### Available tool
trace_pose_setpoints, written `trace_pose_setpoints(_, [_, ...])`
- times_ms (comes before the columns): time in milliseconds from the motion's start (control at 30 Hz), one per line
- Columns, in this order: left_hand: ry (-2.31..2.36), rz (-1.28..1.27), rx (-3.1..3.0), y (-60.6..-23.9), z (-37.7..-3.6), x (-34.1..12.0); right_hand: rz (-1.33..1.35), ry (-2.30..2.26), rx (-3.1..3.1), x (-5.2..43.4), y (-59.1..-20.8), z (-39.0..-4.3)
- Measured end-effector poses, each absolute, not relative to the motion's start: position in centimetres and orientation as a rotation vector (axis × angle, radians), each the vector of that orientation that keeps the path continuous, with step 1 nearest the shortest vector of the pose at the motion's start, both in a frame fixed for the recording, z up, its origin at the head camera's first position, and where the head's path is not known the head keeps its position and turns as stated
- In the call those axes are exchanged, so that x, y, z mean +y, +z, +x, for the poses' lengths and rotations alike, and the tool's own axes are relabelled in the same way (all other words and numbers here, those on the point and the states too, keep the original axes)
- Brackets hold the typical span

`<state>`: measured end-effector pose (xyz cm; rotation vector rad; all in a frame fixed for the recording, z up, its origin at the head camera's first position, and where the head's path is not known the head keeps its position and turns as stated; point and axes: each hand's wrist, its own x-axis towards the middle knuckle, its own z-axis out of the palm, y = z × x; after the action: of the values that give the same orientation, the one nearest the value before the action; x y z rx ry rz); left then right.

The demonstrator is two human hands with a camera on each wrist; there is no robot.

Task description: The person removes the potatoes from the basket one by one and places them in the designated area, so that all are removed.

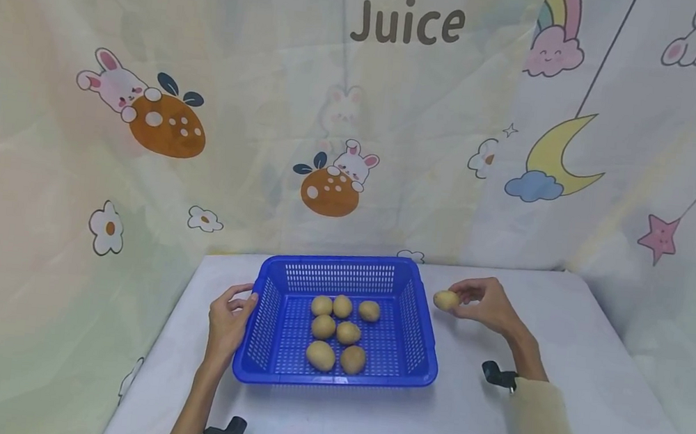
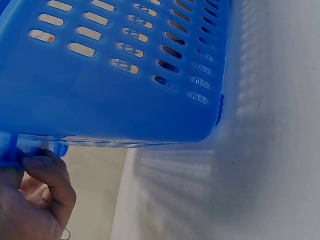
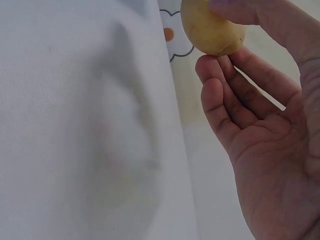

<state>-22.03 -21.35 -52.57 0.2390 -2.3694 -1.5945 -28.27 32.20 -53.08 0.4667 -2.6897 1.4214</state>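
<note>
A blue plastic basket (image 1: 341, 382) with slotted walls holds several potatoes (image 1: 320, 355), loosely grouped around its middle. At the basket's left side, my left hand (image 1: 227, 324) grips the rim. The left wrist view shows its fingers (image 2: 52, 180) curled at the rim, below the slotted wall. Off the right side of the basket, my right hand (image 1: 493, 308) pinches one more potato (image 1: 445, 300) between thumb and fingertips. Seen from the right wrist, this potato (image 3: 214, 30) is held above the white surface, the lower fingers (image 3: 220, 112) bent beneath it.
The basket stands on a table with a white cover (image 1: 327, 431). Behind it hangs a printed curtain (image 1: 255, 131) with rabbits, flowers and the word Juice. Each wrist wears a black camera mount, one on the left (image 1: 223, 433) and one on the right (image 1: 498, 375).
</note>
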Motion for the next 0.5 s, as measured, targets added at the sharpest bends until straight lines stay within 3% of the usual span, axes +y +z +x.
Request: trace_pose_setpoints(500, [-1.609,0.230,-2.357,-52.67,-22.20,-21.49,0.467,1.535,-2.699,32.52,-53.54,-28.99])
